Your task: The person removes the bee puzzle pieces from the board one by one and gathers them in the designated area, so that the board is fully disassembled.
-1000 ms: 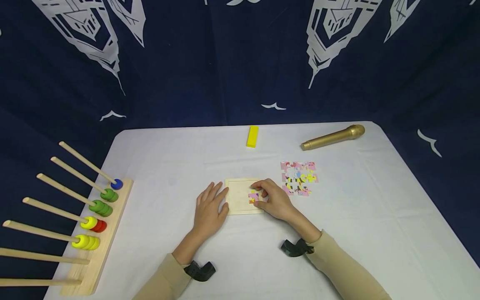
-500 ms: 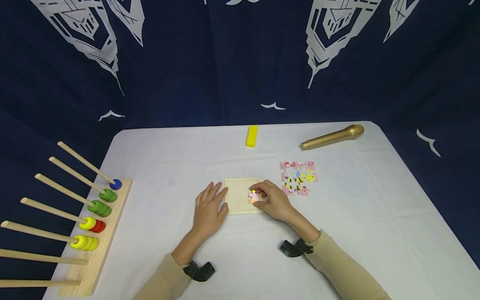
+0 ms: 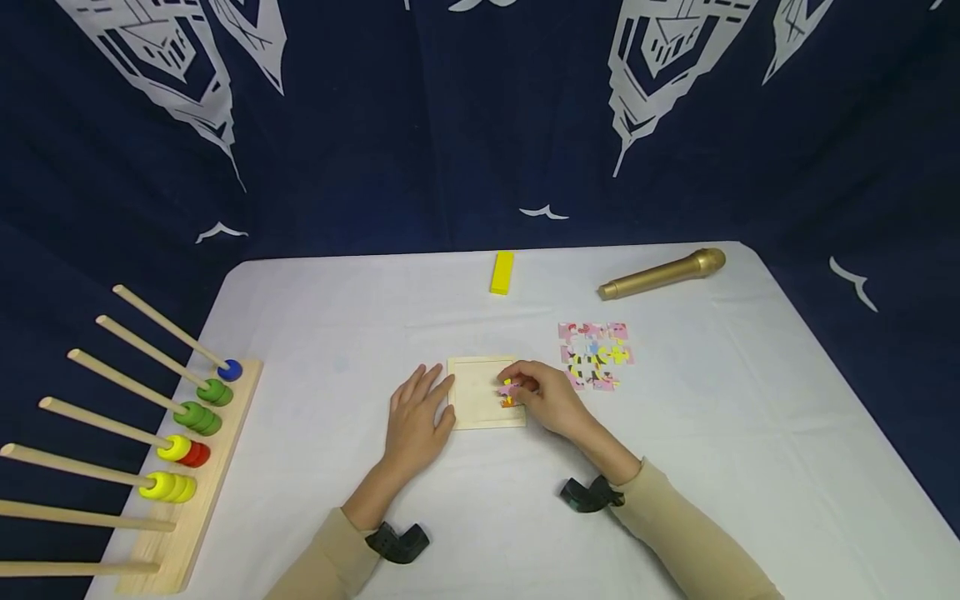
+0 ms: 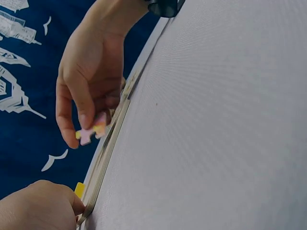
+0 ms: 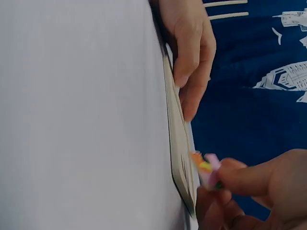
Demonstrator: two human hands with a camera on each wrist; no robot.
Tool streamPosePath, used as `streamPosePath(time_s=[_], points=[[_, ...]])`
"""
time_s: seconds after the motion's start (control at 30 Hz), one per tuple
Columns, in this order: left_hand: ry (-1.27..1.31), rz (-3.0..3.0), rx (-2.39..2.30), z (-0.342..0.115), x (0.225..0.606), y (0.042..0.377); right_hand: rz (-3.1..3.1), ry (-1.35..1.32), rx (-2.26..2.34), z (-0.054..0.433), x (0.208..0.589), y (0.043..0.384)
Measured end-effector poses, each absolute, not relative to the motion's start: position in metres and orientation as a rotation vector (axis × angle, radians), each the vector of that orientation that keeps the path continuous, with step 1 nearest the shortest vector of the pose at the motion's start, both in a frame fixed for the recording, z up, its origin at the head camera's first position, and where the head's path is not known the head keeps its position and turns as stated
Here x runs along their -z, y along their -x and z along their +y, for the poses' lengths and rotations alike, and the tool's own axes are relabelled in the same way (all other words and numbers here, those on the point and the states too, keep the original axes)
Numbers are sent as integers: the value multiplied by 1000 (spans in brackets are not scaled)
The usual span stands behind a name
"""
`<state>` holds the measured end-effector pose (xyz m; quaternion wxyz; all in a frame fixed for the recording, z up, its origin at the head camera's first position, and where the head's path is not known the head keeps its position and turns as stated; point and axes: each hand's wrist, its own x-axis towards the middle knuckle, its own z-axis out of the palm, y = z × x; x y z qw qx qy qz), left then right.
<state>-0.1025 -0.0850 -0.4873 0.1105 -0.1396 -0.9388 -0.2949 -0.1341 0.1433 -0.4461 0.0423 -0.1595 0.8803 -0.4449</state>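
My right hand (image 3: 549,398) pinches a pink, yellow and orange jigsaw piece (image 3: 507,393) between thumb and fingers. In the left wrist view the jigsaw piece (image 4: 91,130) is held up tilted, over the right part of a pale wooden puzzle tray (image 3: 474,400). The right wrist view shows the thumb pressed on one face of the piece (image 5: 209,168). My left hand (image 3: 417,421) rests with fairly straight, spread fingers at the left edge of the tray, its thumb and index fingertips touching the rim. To the right of the tray lie several pink and yellow jigsaw pieces (image 3: 595,356), laid close together in rows.
A yellow block (image 3: 502,272) lies near the table's far edge. Right of it is a gold microphone (image 3: 663,274). Along the left side stands a wooden counting rack (image 3: 213,500) with tall pegs and coloured rings. A dark blue patterned cloth (image 3: 435,125) hangs behind the table.
The thumb of my right hand has shifted up onto the jigsaw piece, and the piece has changed its tilt over the tray. My left hand stays at the tray's edge.
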Motion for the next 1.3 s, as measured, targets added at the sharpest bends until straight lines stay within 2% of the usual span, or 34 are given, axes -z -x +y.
streamPosePath(time_s=[0.3,0.73,1.3], points=[[408,-2770,870,-86,488,102,2559,282,1523,185,423,139],[390,-2793,867,-90,486,102,2763,-57,1404,279,418,139],[400,-2797,879,-89,488,101,2837,-134,1185,294,446,141]])
